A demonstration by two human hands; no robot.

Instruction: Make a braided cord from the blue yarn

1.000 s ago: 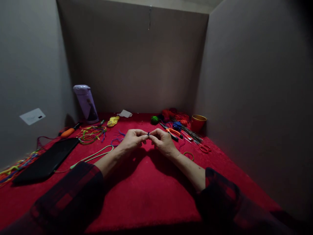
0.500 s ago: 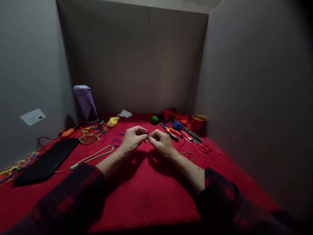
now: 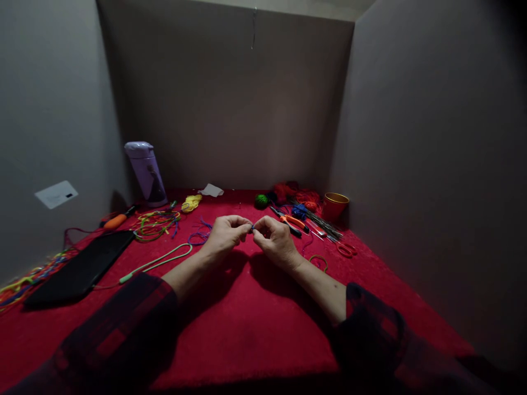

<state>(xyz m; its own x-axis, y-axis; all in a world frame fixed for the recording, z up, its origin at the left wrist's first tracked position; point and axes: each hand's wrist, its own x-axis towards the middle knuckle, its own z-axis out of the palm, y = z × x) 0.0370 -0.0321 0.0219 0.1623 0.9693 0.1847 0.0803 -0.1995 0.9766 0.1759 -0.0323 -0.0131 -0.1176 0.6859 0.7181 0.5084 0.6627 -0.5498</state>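
My left hand (image 3: 225,235) and my right hand (image 3: 275,239) meet fingertip to fingertip above the red cloth. Both are closed in a pinch on a small bit of purple cord (image 3: 252,228), mostly covered by the fingers. More thin purple cord (image 3: 199,237) lies in loose loops and frayed ends just left of my left hand. Pliers with orange and black handles (image 3: 295,223) lie just beyond my right hand. A small loop of green and orange cord (image 3: 318,262) rests to the right of my right wrist.
At the left are a lilac bottle (image 3: 145,173), an orange-handled tool (image 3: 115,221), a black tray-like pad (image 3: 82,269), a pale green cord loop (image 3: 156,263) and tangled cords (image 3: 155,226). Toward the right stand a red cup (image 3: 335,207), red scissors (image 3: 346,250) and yarn balls (image 3: 261,201). Grey walls enclose the cloth.
My fingertips shift slightly against each other, and the cord bit between them shows a little lower. The whole view moves slightly; the objects on the cloth stay put.
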